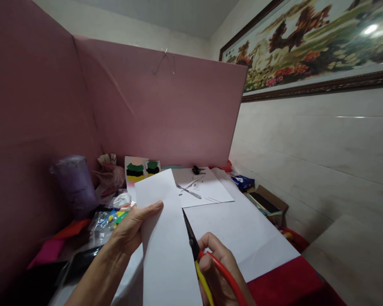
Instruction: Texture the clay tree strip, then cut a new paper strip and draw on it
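Note:
A long white sheet of paper (pixel 166 238) is held up at the centre by my left hand (pixel 137 225), its thumb lying on the near face and the other fingers hidden behind. My right hand (pixel 218 263) is wrapped round scissors (pixel 193 244) with red and yellow handles. The dark blades point up and away, close along the sheet's right edge, and look nearly closed. Beyond them, more white paper (pixel 249 238) covers the table, with tweezers (pixel 190 192) lying on a farther white sheet (pixel 217 187).
At the left stand a purple container (pixel 75 185) and plastic bags (pixel 102 221). Cards with green, black and yellow bands (pixel 135 172) lean at the back. An open cardboard box (pixel 270 204) is at the right, and a red cloth (pixel 284 282) shows at the near right.

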`<state>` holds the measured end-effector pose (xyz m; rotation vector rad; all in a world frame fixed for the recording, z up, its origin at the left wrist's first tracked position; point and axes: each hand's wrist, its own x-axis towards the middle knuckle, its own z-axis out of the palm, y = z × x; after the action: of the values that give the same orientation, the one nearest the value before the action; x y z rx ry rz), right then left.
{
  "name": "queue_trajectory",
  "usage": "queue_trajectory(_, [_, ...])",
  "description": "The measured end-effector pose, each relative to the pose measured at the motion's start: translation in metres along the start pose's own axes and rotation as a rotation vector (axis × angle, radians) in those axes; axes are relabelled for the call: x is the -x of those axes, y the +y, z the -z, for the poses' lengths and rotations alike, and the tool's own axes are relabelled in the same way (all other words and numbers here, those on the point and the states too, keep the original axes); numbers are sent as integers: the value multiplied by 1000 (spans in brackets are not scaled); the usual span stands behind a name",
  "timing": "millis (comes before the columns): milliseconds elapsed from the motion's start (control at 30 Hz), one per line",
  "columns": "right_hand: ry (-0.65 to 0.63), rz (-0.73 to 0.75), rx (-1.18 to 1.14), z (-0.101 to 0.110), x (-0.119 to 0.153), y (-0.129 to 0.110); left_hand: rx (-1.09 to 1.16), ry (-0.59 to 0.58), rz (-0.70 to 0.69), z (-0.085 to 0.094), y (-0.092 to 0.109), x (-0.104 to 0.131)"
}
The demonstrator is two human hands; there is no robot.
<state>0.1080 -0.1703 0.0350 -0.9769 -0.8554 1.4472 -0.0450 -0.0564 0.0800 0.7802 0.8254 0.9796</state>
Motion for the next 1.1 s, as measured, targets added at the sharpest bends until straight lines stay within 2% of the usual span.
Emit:
queue_trajectory(100, [76,26,-13,-1,-5,4,-33,30,-33,3,-3,-2])
queue_trajectory(367, [-84,72,171,-5,23,-22,-79,53,-29,2,-2,-3])
queue_trajectory(467, [-120,111,172,-4,23,-25,-68,56,-21,2,-2,-3])
queue_trajectory(633, [-133,93,224,0,17,-23,-58,53,10,1,-1,-1])
queue_trajectory(833, [-138,72,158,-1,8,-16,-76,30,-10,4,-3,-3])
queue_trajectory(1100, [-75,52,77,-4,19,-23,-93,40,-24,2,-5,-3])
